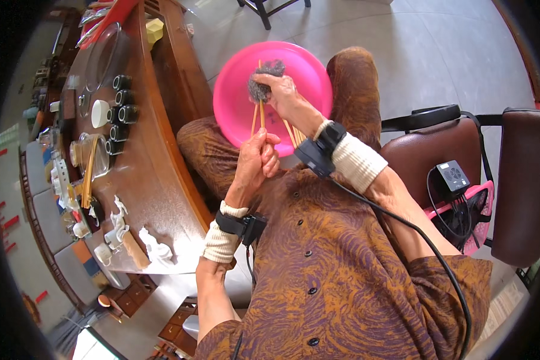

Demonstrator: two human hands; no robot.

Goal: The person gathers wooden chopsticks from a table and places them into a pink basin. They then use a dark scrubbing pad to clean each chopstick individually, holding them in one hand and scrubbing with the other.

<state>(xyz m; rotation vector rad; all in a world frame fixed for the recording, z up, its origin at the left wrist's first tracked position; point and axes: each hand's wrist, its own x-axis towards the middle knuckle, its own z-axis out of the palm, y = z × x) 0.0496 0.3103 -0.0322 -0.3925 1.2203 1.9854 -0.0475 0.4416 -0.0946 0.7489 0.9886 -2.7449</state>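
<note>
My right hand grips a grey metal scouring pad, which is wrapped around wooden chopsticks over a pink plastic basin. The lower ends of those chopsticks are in the closed fingers of my left hand, nearer my body. More thin wooden sticks rest in the basin below my right wrist, partly hidden by it. The basin stands between my knees. Both wrists carry cream ribbed cuffs with black strapped devices.
At left, a wooden table bears black cups, a white cup, a bundle of chopsticks and crumpled tissues. To the right stands a brown padded chair with a pink basket and a cabled box. A black cable runs along my right arm.
</note>
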